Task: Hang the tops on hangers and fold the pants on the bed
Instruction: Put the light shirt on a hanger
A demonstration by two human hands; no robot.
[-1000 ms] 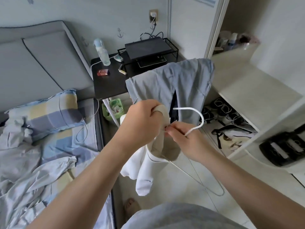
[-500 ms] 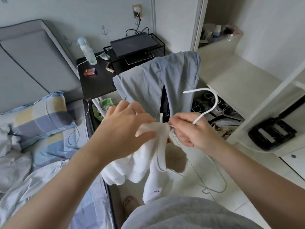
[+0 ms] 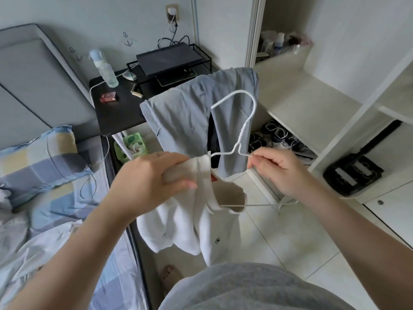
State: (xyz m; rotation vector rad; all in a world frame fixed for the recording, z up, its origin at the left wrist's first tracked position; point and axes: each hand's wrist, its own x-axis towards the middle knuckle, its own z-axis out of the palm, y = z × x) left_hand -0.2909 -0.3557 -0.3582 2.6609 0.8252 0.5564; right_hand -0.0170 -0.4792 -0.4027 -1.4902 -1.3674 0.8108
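White top [image 3: 190,222] hangs at the centre of my view, bunched in my left hand [image 3: 154,177], whose fingers and thumb are curled round the fabric beside the neck opening. My right hand [image 3: 281,171], at about three o'clock from the left one, pinches the white wire hanger [image 3: 243,132] on its right shoulder, just below the twisted neck; the hook stands up toward twelve o'clock. The hanger's left shoulder runs into the top's collar, and its bottom wire shows coming out of the neck opening toward four o'clock. The rest of the top droops toward six o'clock above the tiled floor [image 3: 290,242]. Behind the hanger, at twelve o'clock, a grey-blue garment [image 3: 185,121] is draped over something I cannot make out. At eleven o'clock stands the black bedside counter [image 3: 116,117], with a clear spray bottle [image 3: 105,68] and a small red box [image 3: 108,97] on it. The bed [image 3: 67,242] with its checked pillow [image 3: 38,157] lies at nine o'clock. Open wardrobe shelves [image 3: 301,101] fill the side from one to three o'clock, with shoes [image 3: 276,133] on the lowest level.
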